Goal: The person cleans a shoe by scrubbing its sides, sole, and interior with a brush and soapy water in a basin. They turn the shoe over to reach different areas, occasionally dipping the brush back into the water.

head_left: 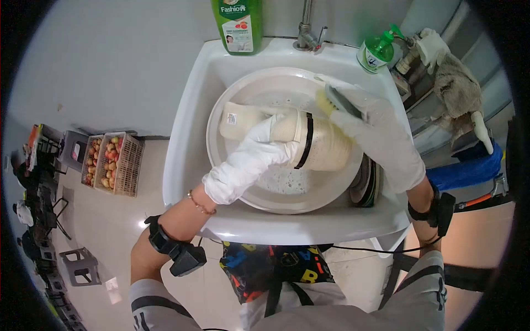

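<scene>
A cream cloth shoe or bag-like item [323, 144] with a black band and a small white label lies across a white round basin [221, 171] of soapy water. My left hand [262, 146], in a white glove, is closed on the middle of this item. At its right end, my gloved right hand [367, 118] grips a brush [343, 102] with yellowish bristles and a grey-green back. The bristles are close to the item; whether they touch it cannot be made out.
The basin stands in a white sink [185, 121] below a metal tap [307, 36]. A green bottle [237, 27] and a green pump bottle [377, 51] stand on its back rim. Dark-striped footwear or cloth [365, 182] is wedged right of the basin. Fruit crates [120, 165] stand left.
</scene>
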The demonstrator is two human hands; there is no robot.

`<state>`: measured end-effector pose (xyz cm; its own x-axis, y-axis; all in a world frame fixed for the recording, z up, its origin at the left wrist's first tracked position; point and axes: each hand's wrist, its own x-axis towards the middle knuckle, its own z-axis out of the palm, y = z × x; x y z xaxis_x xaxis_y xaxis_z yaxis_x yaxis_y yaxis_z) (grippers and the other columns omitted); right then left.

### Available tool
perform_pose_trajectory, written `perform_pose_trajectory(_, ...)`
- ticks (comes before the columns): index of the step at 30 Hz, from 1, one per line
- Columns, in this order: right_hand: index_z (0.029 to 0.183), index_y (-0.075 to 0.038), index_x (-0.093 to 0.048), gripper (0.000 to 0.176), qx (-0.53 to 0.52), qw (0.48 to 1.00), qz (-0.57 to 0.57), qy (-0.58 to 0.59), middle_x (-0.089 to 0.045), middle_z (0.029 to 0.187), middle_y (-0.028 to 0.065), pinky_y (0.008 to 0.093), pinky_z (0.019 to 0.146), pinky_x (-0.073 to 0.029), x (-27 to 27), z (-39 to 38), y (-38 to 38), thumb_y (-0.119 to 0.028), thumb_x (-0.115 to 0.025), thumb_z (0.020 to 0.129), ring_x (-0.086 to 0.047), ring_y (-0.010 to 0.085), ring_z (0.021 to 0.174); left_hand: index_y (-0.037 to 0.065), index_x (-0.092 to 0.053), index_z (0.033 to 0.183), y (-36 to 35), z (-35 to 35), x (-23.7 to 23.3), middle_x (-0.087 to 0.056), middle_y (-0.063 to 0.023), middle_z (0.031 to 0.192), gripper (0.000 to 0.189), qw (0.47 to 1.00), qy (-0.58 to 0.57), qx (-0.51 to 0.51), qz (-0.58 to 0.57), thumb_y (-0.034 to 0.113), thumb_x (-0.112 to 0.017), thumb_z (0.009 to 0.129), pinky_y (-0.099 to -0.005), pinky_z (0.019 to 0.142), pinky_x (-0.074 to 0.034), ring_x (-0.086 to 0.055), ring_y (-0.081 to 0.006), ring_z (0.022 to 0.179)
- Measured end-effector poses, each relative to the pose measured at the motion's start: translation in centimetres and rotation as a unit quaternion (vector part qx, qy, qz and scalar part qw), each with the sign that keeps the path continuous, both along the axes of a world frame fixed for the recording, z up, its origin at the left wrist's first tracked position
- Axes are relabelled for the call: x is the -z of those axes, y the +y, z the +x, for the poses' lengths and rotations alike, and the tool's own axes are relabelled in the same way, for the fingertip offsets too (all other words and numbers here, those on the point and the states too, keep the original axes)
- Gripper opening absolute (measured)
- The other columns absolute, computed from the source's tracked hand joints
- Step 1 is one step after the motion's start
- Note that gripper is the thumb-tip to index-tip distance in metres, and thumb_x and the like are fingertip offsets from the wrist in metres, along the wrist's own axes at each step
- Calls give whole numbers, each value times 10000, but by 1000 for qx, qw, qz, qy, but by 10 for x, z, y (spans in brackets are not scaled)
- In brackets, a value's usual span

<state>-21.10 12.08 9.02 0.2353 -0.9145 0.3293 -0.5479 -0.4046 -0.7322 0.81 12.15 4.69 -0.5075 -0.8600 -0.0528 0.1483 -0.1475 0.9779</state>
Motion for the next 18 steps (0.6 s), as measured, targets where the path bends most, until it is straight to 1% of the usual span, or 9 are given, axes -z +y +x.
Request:
perform_pose_trajectory(1, 1161, -22, -600, 359, 1, 1000, 0, -2, -648, 1007, 181, 321, 847, -483, 1, -2, 1, -169, -632, 835, -625, 265, 922, 51, -580, 1176, 1, -2, 2, -616, -22, 1069, 314, 995, -52, -23, -81, 93, -638, 870, -260, 864, -451, -550, -89, 984)
perform_pose_trajectory(3, 1231, -17, -552, 492, -10, 996, -7, 85, -613, 1127, 200, 359, 917, -452, 4, -7, 4, -227, -656, 799, -592, 303, 1053, 46, -550, 1204, -3, -4, 4, -601, -16, 1086, 370, 996, -60, 11, -70, 95, -658, 854, -255, 874, -458, -545, -89, 988)
perform_pose_trajectory(4, 1231, -17, -552, 492, -10, 997, -7, 82, -613, 1127, 200, 359, 917, -452, 5, -9, 6, -227, -656, 799, -592, 303, 1053, 41, -520, 1232, -6, -4, 4, -586, -9, 1102, 428, 995, -67, 44, -63, 96, -677, 837, -250, 884, -466, -541, -89, 991)
perform_pose_trajectory(6, 1306, -30, -483, 604, -12, 976, -53, 212, -557, 1221, 211, 381, 964, -420, 3, -8, 10, -265, -664, 780, -548, 334, 1123, 47, -525, 1223, -5, -2, 12, -587, -7, 1090, 421, 996, -58, 48, -56, 98, -681, 835, -245, 876, -467, -541, -87, 983)
perform_pose_trajectory(10, 1351, -44, -430, 667, -23, 973, 13, 228, -514, 1277, 205, 399, 987, -397, -17, 3, 15, -282, -672, 777, -512, 344, 1163, 53, -539, 1179, -2, -3, 1, -584, 3, 1038, 406, 996, -15, 83, 6, 105, -705, 813, -234, 871, -460, -535, -80, 964)
perform_pose_trajectory(12, 1331, -48, -455, 649, -22, 978, 41, 204, -528, 1252, 205, 402, 979, -403, -20, 5, 16, -283, -684, 772, -518, 344, 1152, 52, -547, 1155, -4, -3, 5, -582, 8, 1019, 385, 997, -21, 71, -25, 107, -707, 809, -231, 858, -461, -532, -74, 949)
perform_pose_trajectory(14, 1325, -49, -460, 641, -35, 981, 13, 190, -534, 1242, 200, 401, 974, -406, -14, 4, 16, -278, -686, 771, -524, 343, 1140, 51, -555, 1131, -5, -4, 5, -580, 12, 1000, 364, 997, -25, 55, -54, 109, -709, 806, -228, 844, -461, -530, -68, 934)
perform_pose_trajectory(16, 1319, -50, -465, 633, -56, 983, -13, 174, -541, 1231, 195, 400, 970, -409, -6, 4, 13, -273, -687, 770, -530, 343, 1129, 49, -568, 1087, -4, -3, 3, -577, 11, 983, 315, 998, -4, 60, -36, 110, -702, 809, -225, 807, -464, -529, -57, 891)
perform_pose_trajectory(18, 1313, -95, -495, 640, -53, 989, -23, 133, -583, 1154, 161, 356, 907, -440, 0, 7, 10, -158, -686, 706, -568, 300, 1025, 56, -571, 1137, -5, 0, 4, -591, 16, 1009, 346, 998, -15, 57, -20, 117, -699, 821, -223, 826, -460, -538, -61, 920)
